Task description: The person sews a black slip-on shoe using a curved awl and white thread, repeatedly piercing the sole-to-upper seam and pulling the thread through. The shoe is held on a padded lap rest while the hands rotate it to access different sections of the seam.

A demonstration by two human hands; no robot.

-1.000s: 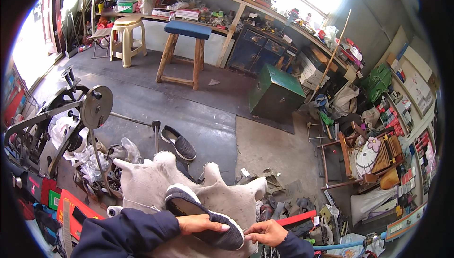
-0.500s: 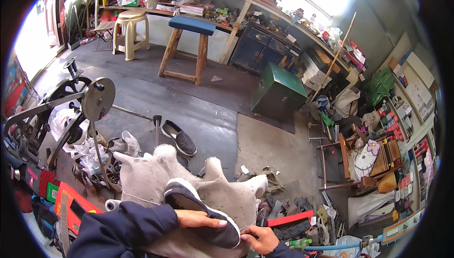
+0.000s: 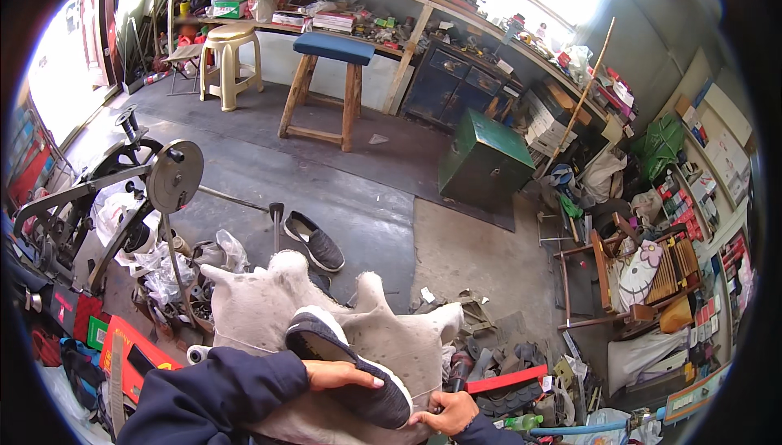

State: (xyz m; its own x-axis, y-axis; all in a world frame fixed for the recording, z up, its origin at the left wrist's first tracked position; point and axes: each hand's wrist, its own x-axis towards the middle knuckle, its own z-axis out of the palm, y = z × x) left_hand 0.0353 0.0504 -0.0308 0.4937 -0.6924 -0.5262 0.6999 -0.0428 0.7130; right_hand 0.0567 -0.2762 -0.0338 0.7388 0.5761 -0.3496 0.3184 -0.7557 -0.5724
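A dark slip-on shoe with a white sole edge (image 3: 376,396) lies tilted over the pale, spotted hide-like cloth (image 3: 383,331) on my lap. My left hand (image 3: 338,374) is closed around its side, thumb along the white edge. At the shoe's lower right end, my right hand (image 3: 446,412) is pinched, thumb and forefinger together close to the sole edge. What those fingertips hold, perhaps something thin, is too small to make out. A second dark slip-on (image 3: 314,241) rests on the floor just beyond the cloth.
A hand-cranked machine with a metal wheel (image 3: 175,176) stands at the left. Beside my right hand lie a red strip (image 3: 509,378) and scraps. Farther off are a blue-topped stool (image 3: 334,47), a green metal box (image 3: 487,156) and a wooden chair (image 3: 643,274).
The whole view has shifted slightly. Both hands stay at the shoe in nearly the same grip, with my right fingertips a little closer to its sole edge.
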